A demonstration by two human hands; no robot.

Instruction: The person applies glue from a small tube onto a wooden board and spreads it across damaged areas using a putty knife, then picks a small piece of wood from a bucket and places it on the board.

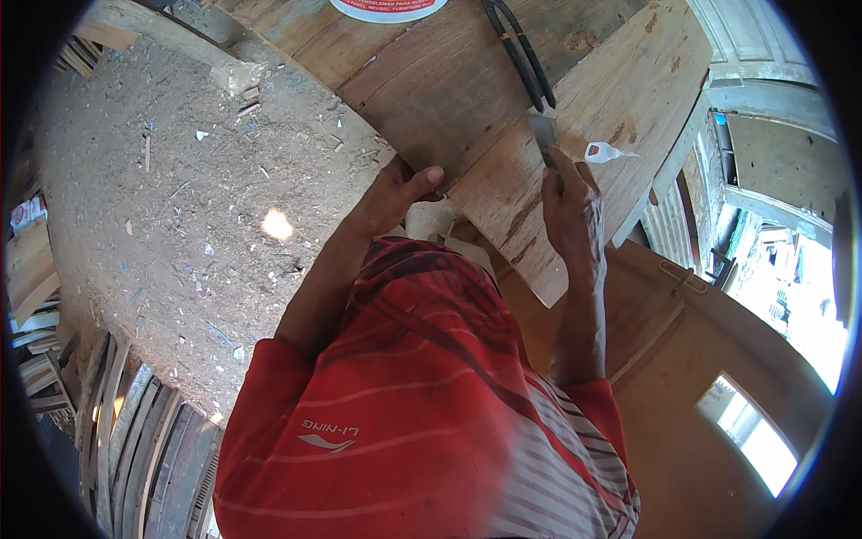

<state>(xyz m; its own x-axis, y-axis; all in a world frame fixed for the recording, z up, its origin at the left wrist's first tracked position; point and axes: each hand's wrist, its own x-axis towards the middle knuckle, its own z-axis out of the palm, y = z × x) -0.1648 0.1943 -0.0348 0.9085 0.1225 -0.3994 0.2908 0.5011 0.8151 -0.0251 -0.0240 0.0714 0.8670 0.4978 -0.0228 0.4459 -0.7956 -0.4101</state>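
Observation:
My right hand (571,205) is closed around the handle of a small metal scraper (543,135), whose blade lies flat on a pale wooden board (620,90). My left hand (401,192) grips the near edge of the darker wooden panel (431,81) beside that board, thumb on top. A small white glue bottle (604,153) lies on the pale board just right of the scraper blade. Black-handled pincers (521,54) lie on the wood a little beyond the blade. My red striped shirt fills the lower middle of the view.
A white tub with a red rim (388,7) stands at the far edge. A dusty floor strewn with wood chips (180,207) lies to the left, with stacked wooden slats (126,422) at lower left. A brown door panel (700,431) and white frames (763,108) are at right.

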